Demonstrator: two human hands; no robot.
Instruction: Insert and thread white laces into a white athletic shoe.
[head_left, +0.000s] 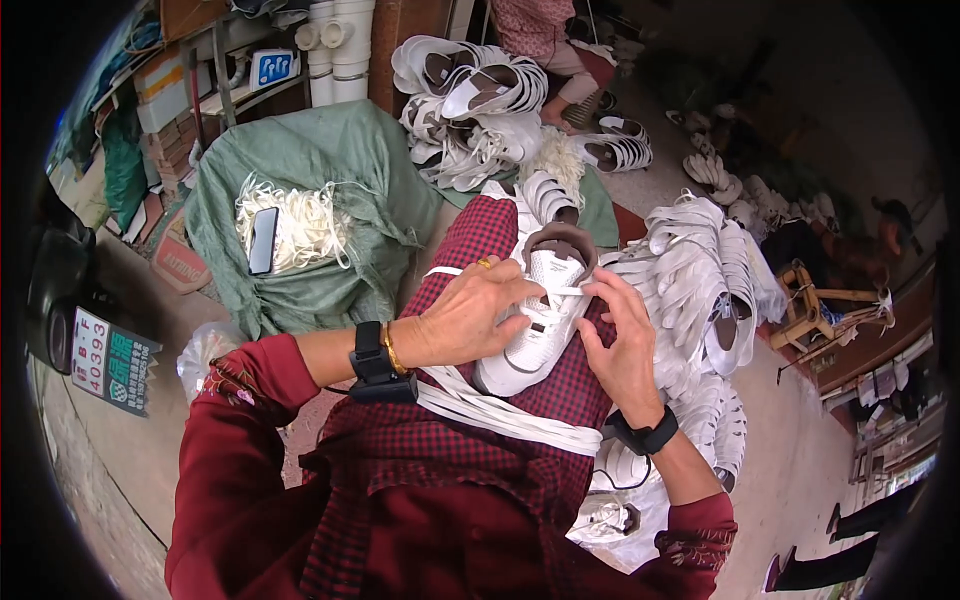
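Observation:
A white shoe (537, 352) with a brown lining lies on my lap, its toe pointing toward me. Across its tongue runs a white shoelace (566, 291). My left hand (478, 312) is closed at the shoe's left side, its fingertips pinching the lace. At the other side, my right hand (622, 345) pinches the lace between curled fingers, its thumb near the shoe's edge. A bundle of white laces (500, 424) lies over my checked apron (440, 485), nearer to me than the shoe.
A green cloth-covered heap (330, 140) bears a pile of laces (310, 225) and a phone (262, 240). White shoes (690, 260) are stacked to my right, more shoes (480, 95) ahead. Another person (535, 30) sits beyond; a wooden stool (805, 310) stands far right.

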